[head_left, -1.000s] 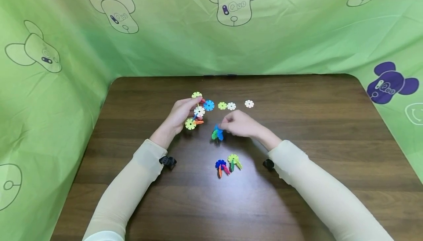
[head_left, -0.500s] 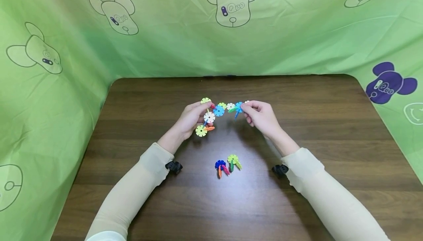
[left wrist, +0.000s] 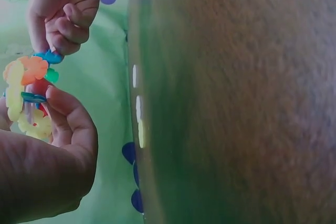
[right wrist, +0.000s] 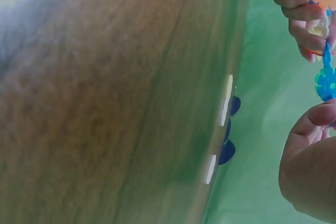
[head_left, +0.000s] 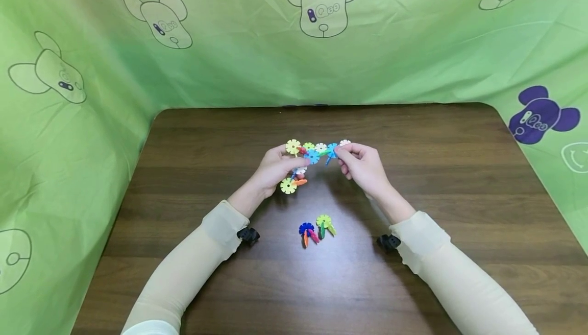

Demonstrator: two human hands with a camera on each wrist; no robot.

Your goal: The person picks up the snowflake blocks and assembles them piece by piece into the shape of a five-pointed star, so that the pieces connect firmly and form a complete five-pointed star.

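My left hand (head_left: 275, 170) grips a chain of interlocking snowflake discs, raised above the table. A yellow disc (head_left: 293, 146) tops the chain, and a second yellow one sits low beside an orange disc (left wrist: 34, 70). The left thumb lies at a light-blue disc (head_left: 312, 157) on the chain's right side. My right hand (head_left: 365, 165) pinches a small piece made of blue discs (head_left: 332, 149) and a green disc (right wrist: 318, 85). This piece is held right up to the light-blue disc of the chain. The fingers hide parts of both assemblies.
Two small joined clusters lie nearer on the brown table (head_left: 229, 284): one with a dark-blue disc (head_left: 306, 228), one with a yellow-green disc (head_left: 324, 220). Behind the hands lie loose flat discs, including a white disc (head_left: 345, 142). A green cloth (head_left: 239, 54) hangs behind.
The right hand has carried its blue-and-green piece up and to the right. The left hand has moved right with the chain, bringing it up to that piece, and its thumb has shifted onto the light-blue disc.
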